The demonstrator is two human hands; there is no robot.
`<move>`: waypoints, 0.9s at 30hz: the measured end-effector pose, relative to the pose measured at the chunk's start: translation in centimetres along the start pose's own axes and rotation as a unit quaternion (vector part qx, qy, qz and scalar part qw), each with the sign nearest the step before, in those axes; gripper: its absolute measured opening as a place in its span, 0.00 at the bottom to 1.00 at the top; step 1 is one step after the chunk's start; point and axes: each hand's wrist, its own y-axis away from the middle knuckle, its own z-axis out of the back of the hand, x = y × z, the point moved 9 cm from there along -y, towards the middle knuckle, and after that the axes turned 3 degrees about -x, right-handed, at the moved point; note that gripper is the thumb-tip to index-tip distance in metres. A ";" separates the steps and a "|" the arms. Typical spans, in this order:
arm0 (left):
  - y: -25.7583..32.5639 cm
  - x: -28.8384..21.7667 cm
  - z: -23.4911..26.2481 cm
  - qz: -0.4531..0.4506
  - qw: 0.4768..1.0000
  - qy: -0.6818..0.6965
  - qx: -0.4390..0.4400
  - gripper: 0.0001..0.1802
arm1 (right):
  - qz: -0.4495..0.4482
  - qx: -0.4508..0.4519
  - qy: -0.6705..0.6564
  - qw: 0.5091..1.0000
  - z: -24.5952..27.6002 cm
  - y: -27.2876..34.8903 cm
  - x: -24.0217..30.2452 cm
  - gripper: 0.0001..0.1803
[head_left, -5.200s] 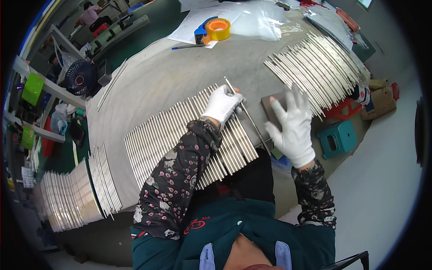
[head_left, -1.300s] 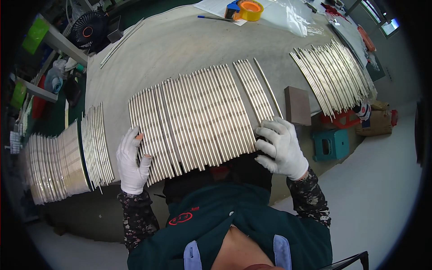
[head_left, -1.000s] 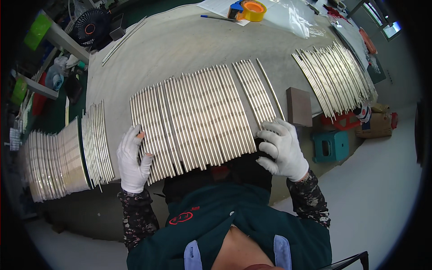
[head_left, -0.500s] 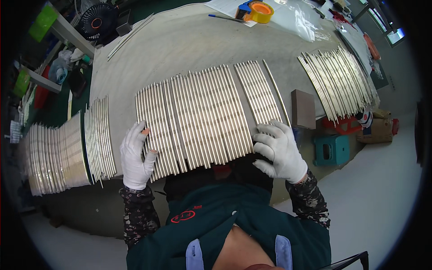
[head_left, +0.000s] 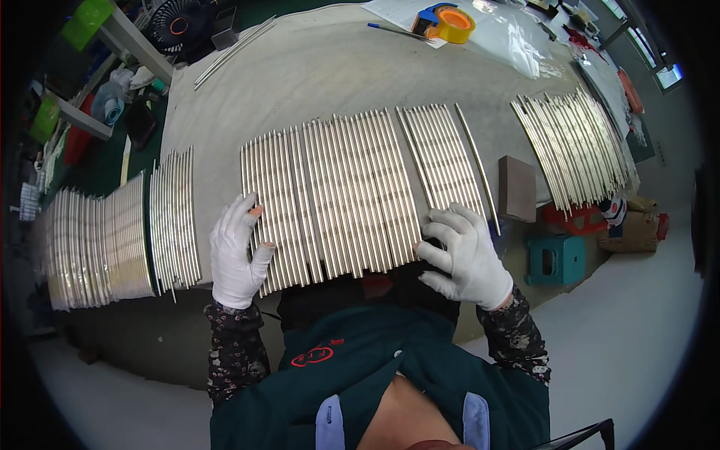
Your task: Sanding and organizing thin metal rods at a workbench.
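My left hand (head_left: 238,259), in a white glove with bare thumb and finger ends, rests along the left edge of a wide row of thin silvery metal rods (head_left: 352,191). Its fingers are stretched and the thumb stands apart. At the lower right of that row is my right hand (head_left: 466,259), also gloved, with loosely bent, spread fingers. A bare fingertip is at the outermost rod. The hand covers the lower ends of a narrower set of rods (head_left: 442,154). One rod in this set leans slightly apart on its left side. A single rod (head_left: 477,169) lies farther right.
More rods (head_left: 574,150) lie at the right beside a brown block (head_left: 517,189). Bundles of rods (head_left: 174,217) line the left edge. Behind are a tape dispenser (head_left: 450,24), a pen (head_left: 394,30), several loose rods (head_left: 234,52) and a fan (head_left: 180,26). A teal stool (head_left: 555,259) stands right.
The whole view has shifted, so the table's things appear farther right. Against the rods, my right hand has moved slightly left. A rod at the narrower set's left side now stands slightly apart.
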 end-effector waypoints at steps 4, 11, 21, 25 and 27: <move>0.0 0.0 0.0 0.002 1.000 0.006 -0.004 0.34 | 0.021 0.004 0.003 1.000 -0.1 -0.1 0.3 0.23; -0.2 -0.4 0.2 0.003 1.000 0.012 -0.014 0.36 | 0.016 -0.011 -0.015 1.000 -0.4 -0.7 1.0 0.22; -0.4 -0.4 0.3 0.005 1.000 0.008 -0.019 0.37 | 0.023 -0.006 -0.020 1.000 -0.6 -1.1 1.4 0.23; -0.2 -0.3 0.2 0.015 1.000 0.014 -0.018 0.37 | 0.028 0.010 -0.009 1.000 -0.8 -2.0 2.2 0.22; -0.3 -0.3 0.3 0.019 1.000 0.013 -0.013 0.38 | 0.040 0.017 -0.017 0.999 -0.9 -2.3 2.4 0.22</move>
